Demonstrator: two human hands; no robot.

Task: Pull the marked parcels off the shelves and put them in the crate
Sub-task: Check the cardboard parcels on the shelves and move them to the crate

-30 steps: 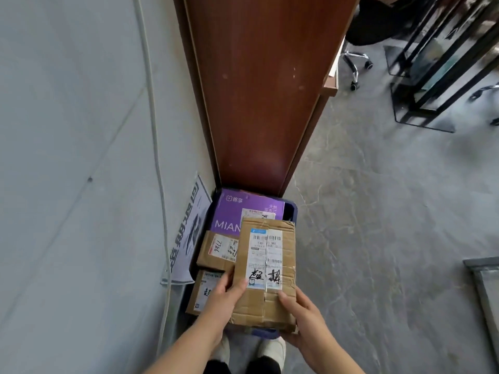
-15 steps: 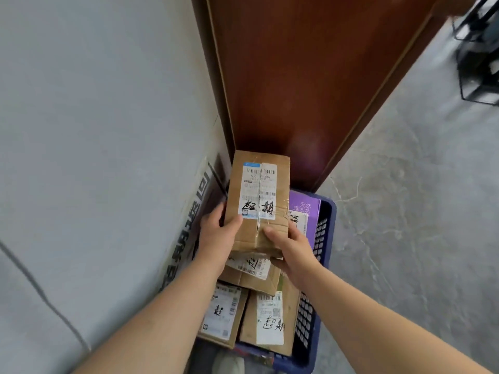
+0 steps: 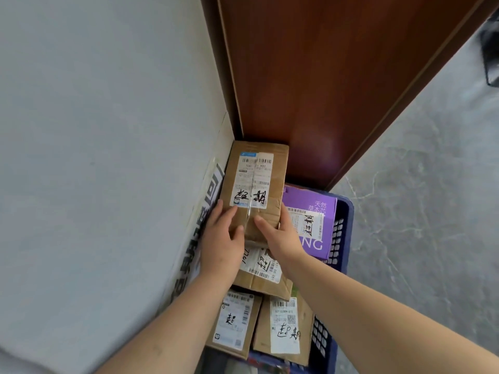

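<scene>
Soft even daylight, wide-angle edge distortion

Brown cardboard parcel [image 3: 256, 182] wearing a white label with black scrawl, purple box [image 3: 310, 211] beside it, dark blue latticed crate [image 3: 341, 233], reddish-brown wood panel [image 3: 337, 76].

crate [image 3: 340, 233] – my arms and the parcels hide most of it, near end cut by the bottom edge | parcel [image 3: 253, 182] near end – under my left hand [image 3: 224, 238] and right hand [image 3: 280, 236] | label print – too small to read
</scene>
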